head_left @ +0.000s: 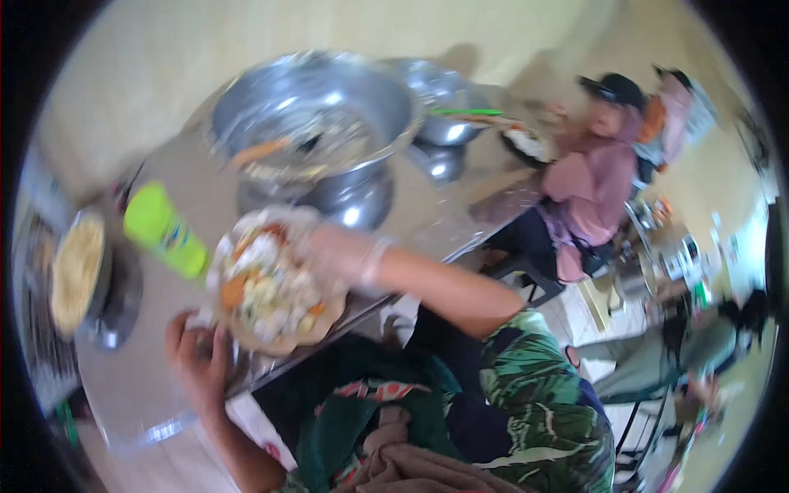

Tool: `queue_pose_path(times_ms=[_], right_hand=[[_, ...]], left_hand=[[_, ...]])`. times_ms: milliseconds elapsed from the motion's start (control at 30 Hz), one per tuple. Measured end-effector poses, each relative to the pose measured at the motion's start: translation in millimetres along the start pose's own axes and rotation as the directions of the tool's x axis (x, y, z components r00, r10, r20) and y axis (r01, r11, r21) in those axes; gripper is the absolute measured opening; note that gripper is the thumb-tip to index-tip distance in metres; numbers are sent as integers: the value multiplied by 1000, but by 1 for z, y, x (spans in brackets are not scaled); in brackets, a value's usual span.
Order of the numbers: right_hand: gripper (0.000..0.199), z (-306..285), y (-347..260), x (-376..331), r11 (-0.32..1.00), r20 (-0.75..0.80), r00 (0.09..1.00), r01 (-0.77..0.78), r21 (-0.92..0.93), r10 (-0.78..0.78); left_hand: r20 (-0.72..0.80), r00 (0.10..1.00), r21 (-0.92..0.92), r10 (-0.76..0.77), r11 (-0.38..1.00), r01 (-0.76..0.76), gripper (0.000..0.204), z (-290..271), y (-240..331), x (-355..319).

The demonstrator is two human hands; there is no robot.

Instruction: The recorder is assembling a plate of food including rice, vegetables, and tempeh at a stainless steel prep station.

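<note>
Gripping the flatbread (275,316) from below — our left hand (197,353). Our gloved right hand (337,255) presses its vegetable topping (263,283), fingers curled — the big steel bowl (312,123) stands just beyond.

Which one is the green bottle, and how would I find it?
Start at the big steel bowl on the shiny table. Go down and left from it to the plate of food under the right hand. The green bottle lies tilted just left of that plate, the only bright lime-green thing among grey metal pots.
</note>
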State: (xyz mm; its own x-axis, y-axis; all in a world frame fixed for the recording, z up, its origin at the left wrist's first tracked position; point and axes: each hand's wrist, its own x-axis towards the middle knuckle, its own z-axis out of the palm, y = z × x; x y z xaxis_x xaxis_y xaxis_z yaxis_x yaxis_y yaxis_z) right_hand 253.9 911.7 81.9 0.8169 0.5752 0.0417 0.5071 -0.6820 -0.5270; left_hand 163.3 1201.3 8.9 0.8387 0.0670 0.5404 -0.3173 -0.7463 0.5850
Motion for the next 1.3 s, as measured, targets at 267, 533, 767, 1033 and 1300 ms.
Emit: queue_pose_path(times_ms=[267, 533, 767, 1033, 1300], right_hand=[[35, -13, 30, 14, 998, 59, 998, 41, -44, -38], [25, -1, 9, 9, 975, 79, 991, 117, -188, -104], [47, 7, -8, 9, 952, 181, 976, -59, -300, 117], [49, -5, -5, -5, 942, 252, 965, 11, -334, 78], [44, 12, -4, -14, 925, 192, 974, -42, -376, 123]], left_hand=[[34, 999, -44, -19, 999, 21, 14, -6, 13, 6], [-70, 995, -38, 78, 996, -80, 17, 0, 8, 10], [-44, 997, -23, 66, 997, -67, 17, 0, 6, 10], [-8, 999, -36, 47, 998, -47, 14, -3, 3, 7], [-60, 994, -38, 87, 995, -89, 18, 1, 2, 9]])
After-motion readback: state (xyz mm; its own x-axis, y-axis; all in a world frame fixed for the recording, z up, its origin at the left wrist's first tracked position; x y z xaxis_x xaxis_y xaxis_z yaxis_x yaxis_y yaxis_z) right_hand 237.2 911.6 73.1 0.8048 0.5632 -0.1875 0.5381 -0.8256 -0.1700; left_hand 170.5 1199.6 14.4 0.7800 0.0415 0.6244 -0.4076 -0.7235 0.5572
